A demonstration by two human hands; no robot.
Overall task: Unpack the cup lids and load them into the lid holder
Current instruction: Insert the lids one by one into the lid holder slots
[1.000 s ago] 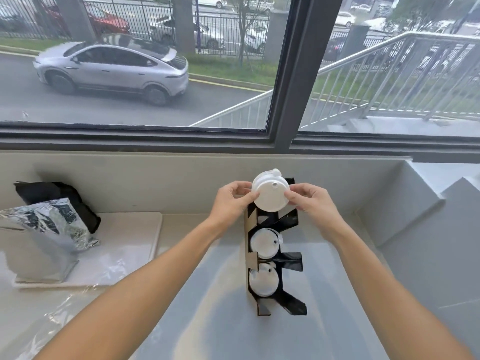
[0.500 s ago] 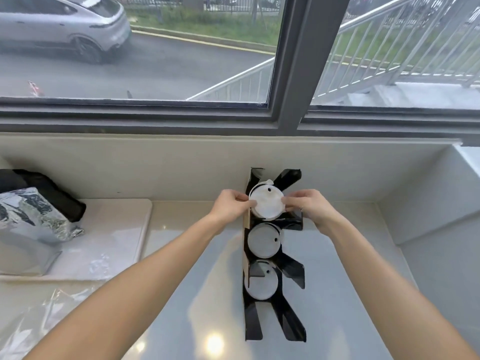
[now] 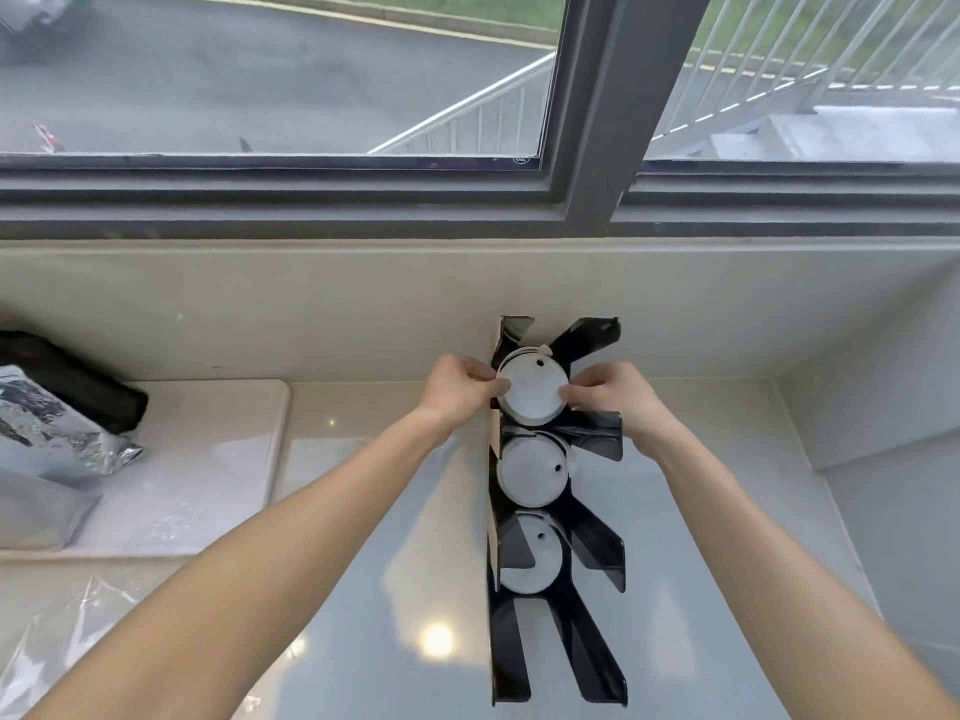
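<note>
**Both hands seat a lid stack in the holder's far slot**

Head view: a black plastic lid holder (image 3: 597, 553) with angled dividers lies on the pale glossy surface (image 3: 363, 615), its far end against the beige back wall under the window. The left hand (image 3: 457, 389) and the right hand (image 3: 615, 394) meet at the far slot, each grip clamped on an opposite edge of a stack of round white plastic cup lids (image 3: 532, 392), fingertips pinching the rim from left and right. The stack sits between the holder's far dividers, its flat face with a small sip hole turned toward the camera. A second white lid stack (image 3: 530, 470) fills the next slot, and a third white lid stack (image 3: 535, 563) sits in the slot after that; the nearest slot shows only black plastic. Well to the left, a crumpled silver foil bag (image 3: 47, 433) rests on a white tray (image 3: 218, 459), and clear plastic wrap (image 3: 62, 631) lies at the near-left edge.
</note>
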